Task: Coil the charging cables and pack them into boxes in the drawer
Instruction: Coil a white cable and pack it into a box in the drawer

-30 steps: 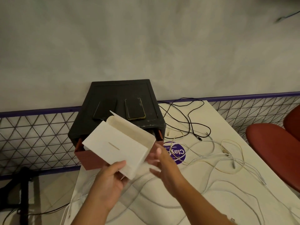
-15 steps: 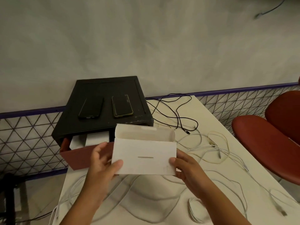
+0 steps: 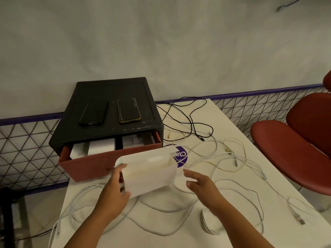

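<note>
My left hand point(image 3: 114, 192) grips the left end of a white cardboard box point(image 3: 150, 173), which is open at the top and tilted over the table in front of the drawer. My right hand point(image 3: 200, 183) hovers just right of the box with relaxed fingers and touches nothing. The red drawer point(image 3: 100, 162) of the black cabinet point(image 3: 107, 126) stands pulled out, with white boxes point(image 3: 102, 148) inside. Several loose white cables point(image 3: 232, 169) sprawl over the white table point(image 3: 161, 235). A coiled white cable point(image 3: 208, 222) lies beside my right forearm. A black cable point(image 3: 191, 120) lies at the far end.
Two dark phones point(image 3: 129, 110) lie on top of the cabinet. A red chair point(image 3: 293, 145) stands to the right of the table. A purple round sticker point(image 3: 180, 156) sits on the table behind the box. A wire-mesh fence point(image 3: 26, 149) runs along the wall.
My right hand has let go of the box's right end and now hovers beside it. The box has tilted so that its open top faces me, held by my left hand alone.
</note>
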Demonstrator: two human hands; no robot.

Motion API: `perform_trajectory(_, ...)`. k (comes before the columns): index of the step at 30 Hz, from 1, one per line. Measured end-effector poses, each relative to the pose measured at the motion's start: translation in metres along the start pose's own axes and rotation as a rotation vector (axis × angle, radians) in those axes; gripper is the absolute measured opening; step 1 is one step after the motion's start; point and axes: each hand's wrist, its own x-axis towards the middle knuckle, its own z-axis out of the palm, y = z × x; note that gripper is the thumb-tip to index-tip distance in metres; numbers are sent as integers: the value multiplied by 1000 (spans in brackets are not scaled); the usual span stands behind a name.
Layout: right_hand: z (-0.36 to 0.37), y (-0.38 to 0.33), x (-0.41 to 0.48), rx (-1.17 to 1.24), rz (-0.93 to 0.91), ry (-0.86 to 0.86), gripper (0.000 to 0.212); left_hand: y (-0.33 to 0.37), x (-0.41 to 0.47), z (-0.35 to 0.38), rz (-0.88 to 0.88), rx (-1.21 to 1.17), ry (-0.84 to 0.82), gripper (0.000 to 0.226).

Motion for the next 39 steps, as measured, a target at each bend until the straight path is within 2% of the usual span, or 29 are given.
perform_trajectory(7, -50, 44, -15, -518, 165, 188, 25, -27, 25, -1, -10, 47, 140, 75)
perform_trajectory(10, -69, 61, -28, -686, 288, 117, 19, -31, 31, 3, -1, 71, 140, 75)
perform_trajectory(12, -73, 66, -36, -703, 367, 78, 13, -31, 34, 5, -3, 81, 134, 75)
perform_trajectory(15, -69, 72, -39, -697, 416, 18, 18, -30, 36, 9, -18, 98, 127, 76)
perform_trajectory(18, -62, 76, -39, -649, 408, 59, 16, -30, 36, 11, -13, 84, 115, 77)
perform_trajectory(23, -49, 79, -39, -705, 378, 99, 6, -33, 36, 9, 2, 56, 111, 78)
perform_trajectory(29, -39, 85, -39, -809, 257, 143, 16, -32, 35, 8, 11, 25, 94, 76)
perform_trajectory(32, -33, 88, -40, -883, 183, 146, 6, -28, 35, 7, 28, 12, 71, 77)
perform_trajectory(35, -27, 93, -41, -920, 147, 159, 19, -27, 35, 6, 42, 3, 66, 78)
perform_trajectory(39, -25, 97, -41, -905, 107, 193, 14, -24, 33, 4, 49, -4, 59, 79)
